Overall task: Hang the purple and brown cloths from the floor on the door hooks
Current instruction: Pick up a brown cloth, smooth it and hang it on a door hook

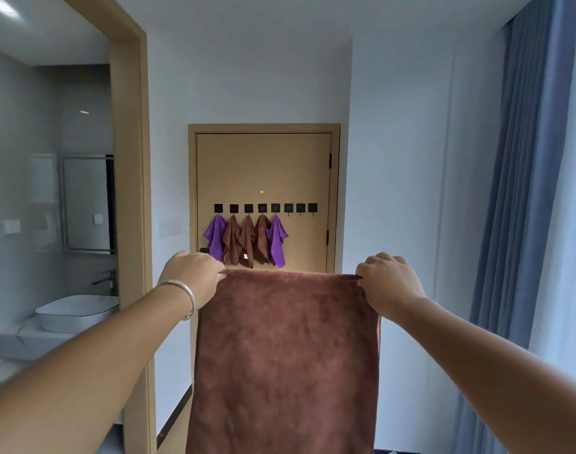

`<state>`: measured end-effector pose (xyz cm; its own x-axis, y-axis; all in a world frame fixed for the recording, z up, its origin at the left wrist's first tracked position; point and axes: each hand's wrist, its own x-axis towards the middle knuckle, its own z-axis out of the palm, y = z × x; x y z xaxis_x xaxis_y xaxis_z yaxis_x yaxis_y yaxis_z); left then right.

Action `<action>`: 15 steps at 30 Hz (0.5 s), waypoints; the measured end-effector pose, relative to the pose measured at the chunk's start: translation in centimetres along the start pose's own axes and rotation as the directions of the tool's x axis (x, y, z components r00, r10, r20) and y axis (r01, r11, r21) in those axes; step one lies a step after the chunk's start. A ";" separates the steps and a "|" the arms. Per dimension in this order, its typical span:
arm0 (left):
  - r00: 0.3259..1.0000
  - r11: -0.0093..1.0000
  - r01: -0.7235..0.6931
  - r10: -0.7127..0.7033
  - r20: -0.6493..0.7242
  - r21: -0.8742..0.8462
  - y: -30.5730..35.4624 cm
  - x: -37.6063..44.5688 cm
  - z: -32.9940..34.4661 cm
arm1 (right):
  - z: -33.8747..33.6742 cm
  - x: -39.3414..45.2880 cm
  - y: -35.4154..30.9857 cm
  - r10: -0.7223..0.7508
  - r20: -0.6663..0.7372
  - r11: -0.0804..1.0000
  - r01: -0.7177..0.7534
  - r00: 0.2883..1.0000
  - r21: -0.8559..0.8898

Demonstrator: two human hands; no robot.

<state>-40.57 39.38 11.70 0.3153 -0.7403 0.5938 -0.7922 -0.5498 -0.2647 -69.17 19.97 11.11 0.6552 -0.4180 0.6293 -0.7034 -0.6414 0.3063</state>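
Both arms reach straight out in front. The left hand [194, 273] pinches the top left corner of a big brown cloth [285, 355]. The right hand [389, 278] pinches the top right corner. The top edge is pulled flat and tight between them, and the cloth hangs straight down past the bottom of the view. A silver bracelet [185, 298] sits on the left wrist.

Farther away is a tan door [263, 165] with a row of black hooks [300, 208]. Five small cloths already hang there: a purple cloth [214, 237] at the left, three brown ones, then another purple. The three hooks on the right are bare. A blue curtain [525, 191] hangs on the right. A bathroom sink [77, 311] is on the left.
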 end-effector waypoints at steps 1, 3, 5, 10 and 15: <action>1.000 1.000 -0.005 0.005 -0.011 -0.004 -0.6 1.6 1.2 | 1.0 1.6 -0.1 0.006 0.004 1.000 -0.006 1.000 -0.001; 0.999 1.000 -0.007 0.006 -0.034 -0.014 -1.8 4.9 3.5 | 2.9 5.2 -0.4 0.018 0.006 1.000 -0.017 1.000 -0.005; 0.999 1.000 -0.008 0.006 -0.050 -0.023 -2.9 8.1 5.6 | 4.7 8.7 -0.8 0.024 0.005 1.000 -0.024 1.000 -0.010; 0.999 0.999 -0.022 0.020 -0.048 -0.038 -5.0 14.8 10.6 | 9.9 15.3 -1.7 0.057 0.000 0.998 -0.057 0.998 -0.033; 1.000 0.999 -0.016 0.016 -0.001 -0.036 -5.7 19.7 15.7 | 15.3 20.3 -2.1 0.050 0.031 0.998 -0.048 0.998 -0.045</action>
<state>-21.69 21.82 13.00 0.3016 -0.7485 0.5905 -0.8156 -0.5233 -0.2468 -50.18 2.95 12.31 0.6278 -0.4692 0.6211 -0.7458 -0.5910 0.3074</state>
